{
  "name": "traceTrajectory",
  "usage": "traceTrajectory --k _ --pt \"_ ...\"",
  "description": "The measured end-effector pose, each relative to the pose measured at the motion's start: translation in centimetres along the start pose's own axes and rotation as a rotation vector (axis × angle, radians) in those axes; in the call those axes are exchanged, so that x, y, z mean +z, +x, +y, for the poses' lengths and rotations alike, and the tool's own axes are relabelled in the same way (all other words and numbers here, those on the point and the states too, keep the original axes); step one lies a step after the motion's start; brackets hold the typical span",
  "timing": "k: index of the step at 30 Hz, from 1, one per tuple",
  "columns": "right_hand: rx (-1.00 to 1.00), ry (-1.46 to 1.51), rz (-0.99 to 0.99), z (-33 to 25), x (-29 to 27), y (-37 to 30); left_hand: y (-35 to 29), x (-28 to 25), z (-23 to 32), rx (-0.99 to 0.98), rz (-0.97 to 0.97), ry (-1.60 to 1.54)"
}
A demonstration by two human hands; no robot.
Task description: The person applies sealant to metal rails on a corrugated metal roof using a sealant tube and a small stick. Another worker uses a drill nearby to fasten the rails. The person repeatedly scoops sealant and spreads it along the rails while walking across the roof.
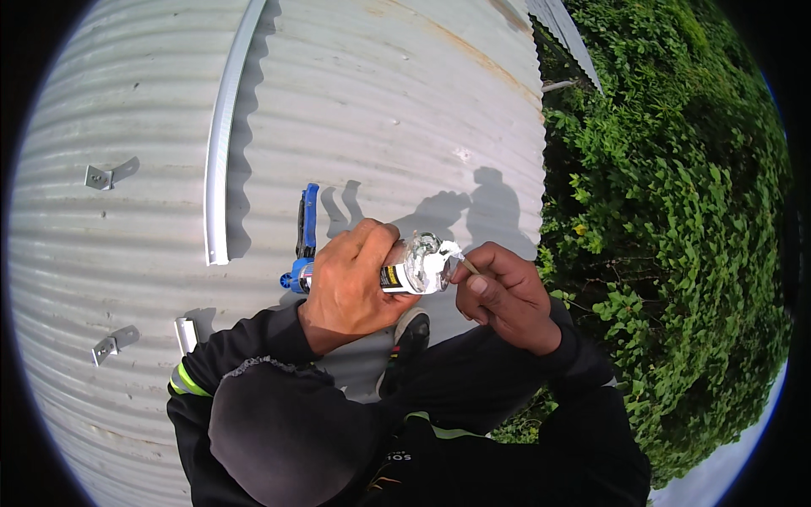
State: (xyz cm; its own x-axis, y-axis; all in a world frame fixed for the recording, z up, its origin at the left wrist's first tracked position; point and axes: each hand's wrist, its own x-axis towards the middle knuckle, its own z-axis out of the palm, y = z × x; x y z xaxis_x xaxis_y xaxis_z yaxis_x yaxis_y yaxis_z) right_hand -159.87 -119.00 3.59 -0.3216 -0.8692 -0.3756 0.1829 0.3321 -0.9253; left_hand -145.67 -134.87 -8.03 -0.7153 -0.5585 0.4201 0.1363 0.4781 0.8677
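My left hand (348,283) is wrapped round the labelled barrel of what looks like a caulking gun, its blue handle (307,221) sticking out beyond the hand. Past my fingers, the barrel's front end (420,272) is clear and shiny, smeared with thick white paste (438,260). Close by on the right, my right hand (508,296) pinches a thin, light brown stick (470,266) between thumb and fingers. White paste also clings at the stick's far end, against the barrel's front. My palm hides the middle of the barrel.
Beneath me lies a pale corrugated metal roof (363,101). A long metal rail (223,144) runs across it on the left, with two small angle brackets (99,177) and a short rail piece (186,335). Dense green foliage (659,194) stands beyond the right roof edge. My shoe (410,338) is below my hands.
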Motion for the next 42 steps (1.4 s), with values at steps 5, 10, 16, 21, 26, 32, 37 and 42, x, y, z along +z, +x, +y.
traceTrajectory --k 5,10,16,21,26,32,37,42 --pt "-0.154 -0.301 0.037 0.2 -0.6 0.7 0.7 0.1 -0.5 -0.019 0.014 -0.007" --pt "-0.203 -0.29 0.017 0.1 -0.9 1.2 0.8 0.0 -0.4 -0.003 -0.005 0.004" --pt "-0.127 -0.069 -0.071 -0.1 -1.1 1.3 0.7 0.0 -0.5 0.003 0.002 0.002" --pt "-0.163 0.045 -0.013 0.3 -1.2 1.7 0.5 0.0 -0.6 -0.005 -0.017 -0.008" --pt "-0.222 0.43 0.044 -0.2 -2.2 1.0 0.6 -0.8 -0.6 -0.084 -0.086 -0.091" --pt "-0.269 0.662 0.101 -0.3 -5.0 -2.1 0.5 -2.5 -2.1 -0.331 -0.371 -0.221" --pt "-0.154 0.771 0.305 1.3 -6.0 -3.9 -0.6 -2.5 -4.4 -0.536 -0.494 -0.183" --pt "0.052 0.844 0.464 1.3 -6.4 -5.2 0.2 -2.1 -4.8 -0.183 -0.567 0.145"
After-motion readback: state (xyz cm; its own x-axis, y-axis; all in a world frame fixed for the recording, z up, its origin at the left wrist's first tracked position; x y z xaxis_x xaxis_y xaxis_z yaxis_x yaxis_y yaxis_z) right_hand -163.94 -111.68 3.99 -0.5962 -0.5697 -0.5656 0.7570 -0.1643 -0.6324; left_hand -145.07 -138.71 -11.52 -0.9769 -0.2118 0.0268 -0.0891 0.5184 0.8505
